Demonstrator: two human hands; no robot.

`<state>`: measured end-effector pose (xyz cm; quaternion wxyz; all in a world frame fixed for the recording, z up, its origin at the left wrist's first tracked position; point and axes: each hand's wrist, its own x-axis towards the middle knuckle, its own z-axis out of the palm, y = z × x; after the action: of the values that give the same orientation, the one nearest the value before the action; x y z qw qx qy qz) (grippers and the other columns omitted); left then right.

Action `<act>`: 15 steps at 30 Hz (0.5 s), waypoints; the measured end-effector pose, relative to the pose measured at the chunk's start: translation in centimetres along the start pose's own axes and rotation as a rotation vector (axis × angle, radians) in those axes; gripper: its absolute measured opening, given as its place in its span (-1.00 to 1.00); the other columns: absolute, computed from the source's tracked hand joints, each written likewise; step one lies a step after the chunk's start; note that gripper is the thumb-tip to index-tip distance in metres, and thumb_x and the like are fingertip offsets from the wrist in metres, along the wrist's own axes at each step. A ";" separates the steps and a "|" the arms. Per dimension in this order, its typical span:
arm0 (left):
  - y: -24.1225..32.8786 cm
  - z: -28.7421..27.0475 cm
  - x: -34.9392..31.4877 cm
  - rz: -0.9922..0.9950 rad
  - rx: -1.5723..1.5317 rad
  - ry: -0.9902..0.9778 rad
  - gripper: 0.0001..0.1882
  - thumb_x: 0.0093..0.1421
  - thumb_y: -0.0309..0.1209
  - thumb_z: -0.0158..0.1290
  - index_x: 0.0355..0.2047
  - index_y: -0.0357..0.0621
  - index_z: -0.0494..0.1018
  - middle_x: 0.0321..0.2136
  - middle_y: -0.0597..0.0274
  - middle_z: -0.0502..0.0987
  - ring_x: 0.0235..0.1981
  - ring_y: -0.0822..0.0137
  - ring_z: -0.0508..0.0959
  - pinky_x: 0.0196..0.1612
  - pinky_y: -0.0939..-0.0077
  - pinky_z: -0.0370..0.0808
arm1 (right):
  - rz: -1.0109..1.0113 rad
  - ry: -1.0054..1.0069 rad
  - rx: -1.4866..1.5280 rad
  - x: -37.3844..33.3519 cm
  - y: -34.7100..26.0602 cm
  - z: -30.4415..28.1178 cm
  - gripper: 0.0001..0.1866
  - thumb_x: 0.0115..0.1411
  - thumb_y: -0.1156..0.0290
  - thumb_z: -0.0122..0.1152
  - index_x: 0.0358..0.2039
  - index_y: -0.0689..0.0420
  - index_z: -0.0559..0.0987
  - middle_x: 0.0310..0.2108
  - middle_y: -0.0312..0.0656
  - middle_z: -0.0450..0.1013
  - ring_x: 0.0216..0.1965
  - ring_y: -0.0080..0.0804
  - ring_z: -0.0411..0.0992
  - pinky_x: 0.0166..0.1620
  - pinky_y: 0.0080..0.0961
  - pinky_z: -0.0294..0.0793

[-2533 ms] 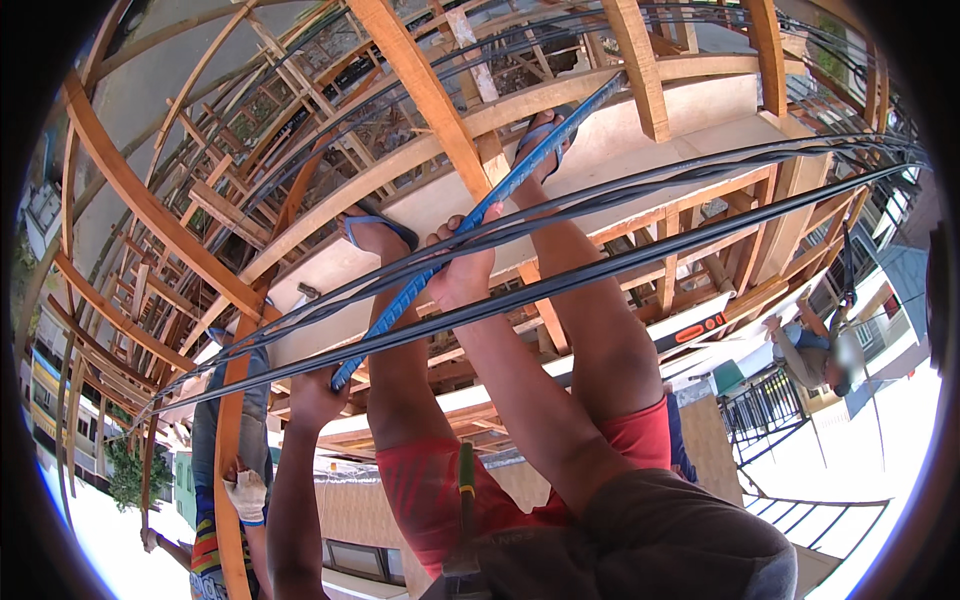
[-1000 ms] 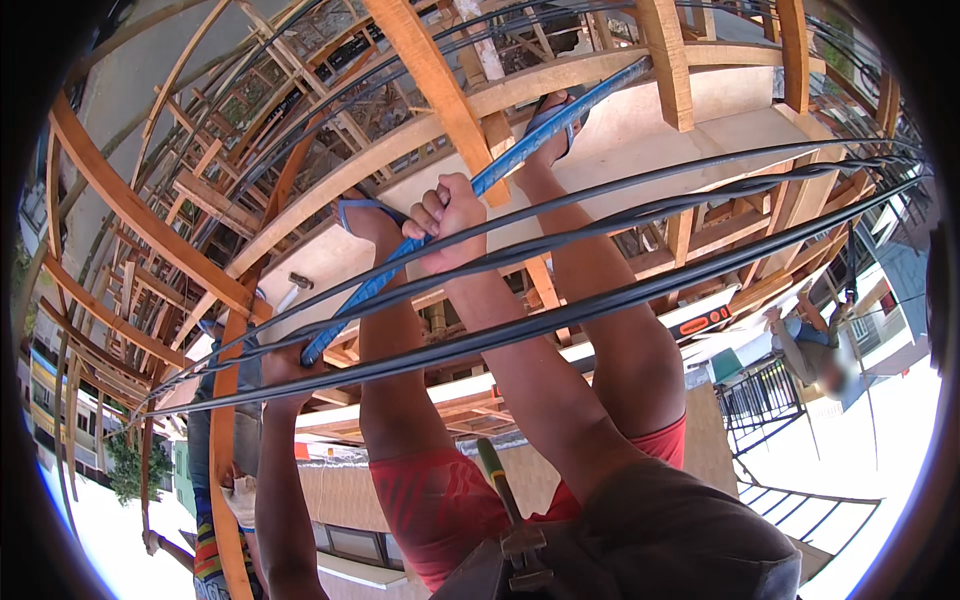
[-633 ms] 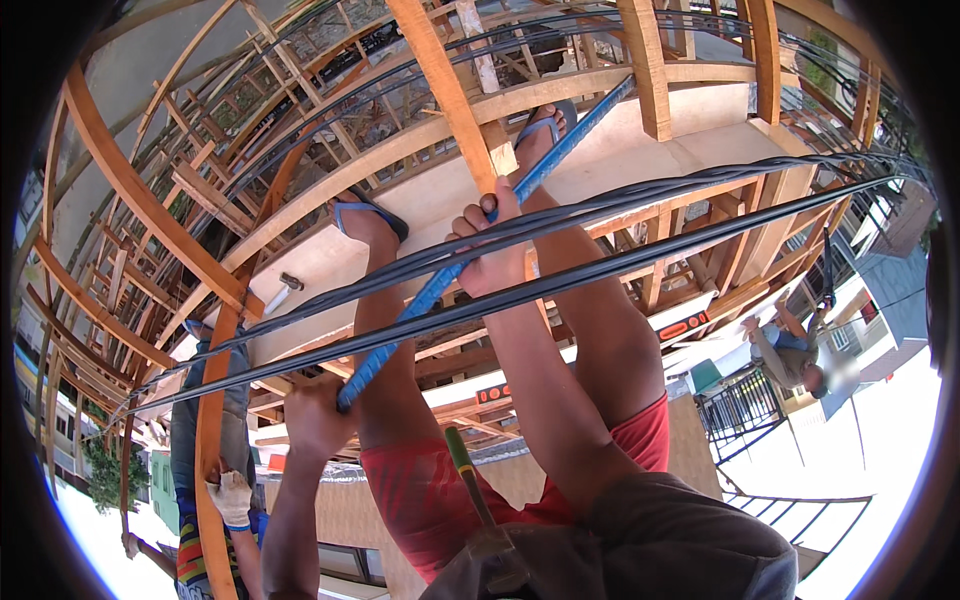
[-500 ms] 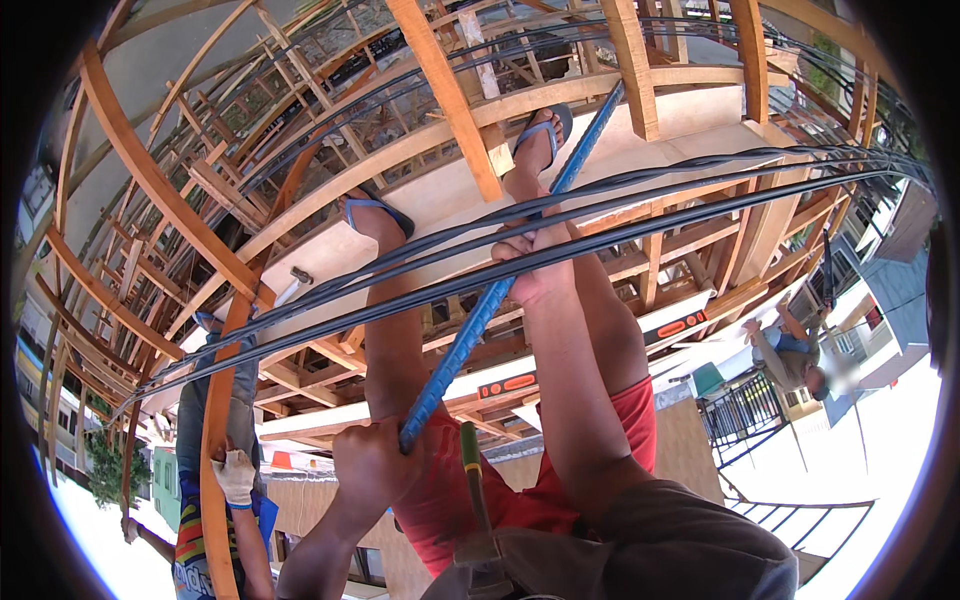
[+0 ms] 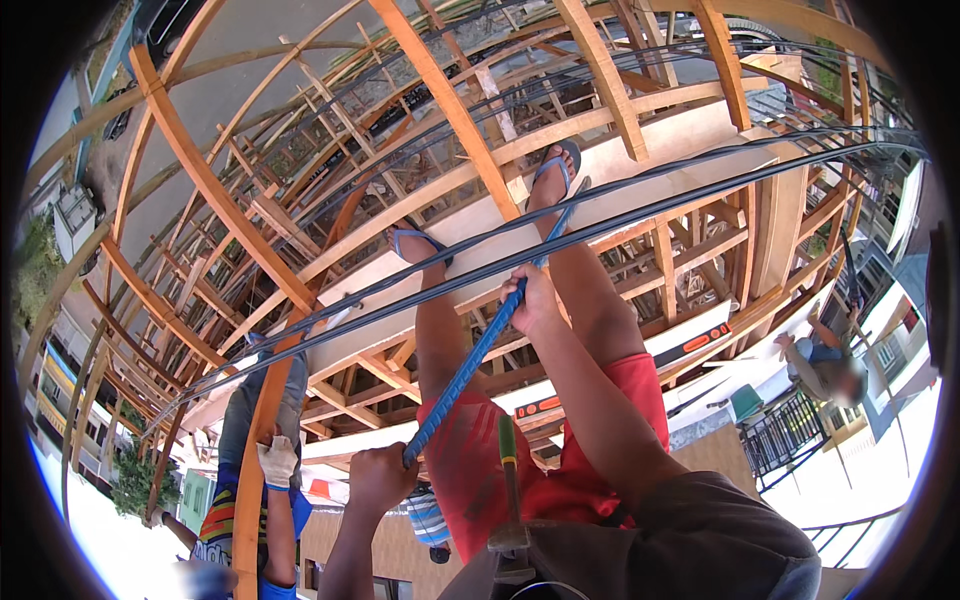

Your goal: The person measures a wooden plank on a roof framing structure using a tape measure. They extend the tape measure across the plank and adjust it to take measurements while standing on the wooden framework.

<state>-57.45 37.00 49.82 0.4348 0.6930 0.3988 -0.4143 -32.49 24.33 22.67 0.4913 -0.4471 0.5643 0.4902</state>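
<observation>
My left hand [image 5: 382,478] is closed round the near end of a long blue ribbed bar [image 5: 465,375], low by my left thigh. Farther up, my right hand [image 5: 533,298] grips the same bar, just on the near side of the black cables [image 5: 480,255]. The bar slants away to the right and passes beneath those cables. Its far end shows next to my right foot [image 5: 553,180], on the pale plank [image 5: 660,140]. A hammer [image 5: 510,470] with a green and yellow handle hangs at my waist.
Timber beams and posts [image 5: 450,105] frame the structure, with gaps between them. A spirit level [image 5: 695,340] lies across beams on the right. At left, a person's gloved hand [image 5: 278,460] is at a wooden post [image 5: 258,450]. Another person [image 5: 830,370] is far right.
The bar has been drawn back toward me, its far end coming from the plank's far edge to beside my right foot. My right hand has come clear of the cables. The view has shifted.
</observation>
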 end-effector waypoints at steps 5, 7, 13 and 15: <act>0.6 -5.3 -8.5 -0.072 -0.128 -0.136 -0.78 0.03 -0.27 0.21 -0.57 -0.16 0.54 -0.71 -0.02 0.51 -0.60 -0.08 0.58 -0.44 0.05 0.52 | 0.187 -0.161 -0.458 -11.3 -1.4 -0.8 -0.72 0.15 0.42 0.13 -0.16 0.29 0.45 -0.33 -0.07 0.40 -0.21 -0.11 0.47 -0.06 -0.15 0.56; 2.5 -7.6 -11.8 -0.125 -0.170 -0.157 -0.78 0.03 -0.27 0.21 -0.57 -0.17 0.54 -0.70 -0.04 0.51 -0.57 -0.10 0.58 -0.41 0.04 0.53 | -0.596 0.013 -1.605 -17.2 -2.9 1.2 -0.62 0.15 0.36 0.19 -0.03 0.23 0.47 -0.16 -0.01 0.45 0.07 0.02 0.37 0.15 -0.04 0.40; 6.7 -14.8 -21.0 -0.066 0.134 0.027 -0.75 -0.05 -0.29 0.25 -0.67 -0.18 0.49 -0.75 0.01 0.47 -0.63 -0.02 0.57 -0.50 0.08 0.48 | -1.234 -1.269 -2.243 -21.6 2.4 6.7 -0.73 0.05 0.20 0.35 -0.30 0.07 0.58 -0.32 -0.11 0.55 -0.07 -0.09 0.48 0.00 -0.14 0.46; 7.8 -18.3 -23.3 0.013 0.481 0.127 -0.73 -0.08 -0.26 0.29 -0.68 -0.16 0.50 -0.76 0.03 0.46 -0.67 0.00 0.55 -0.58 0.11 0.43 | -1.155 -1.419 -2.071 -21.9 4.3 9.0 -0.78 0.03 0.23 0.36 -0.52 0.10 0.57 -0.56 -0.11 0.51 -0.39 -0.04 0.52 -0.28 -0.16 0.47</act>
<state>-54.00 47.24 78.51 0.2342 0.8037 0.3108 -0.4501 -33.12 34.32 44.53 0.2489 -0.4302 -0.6862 0.5312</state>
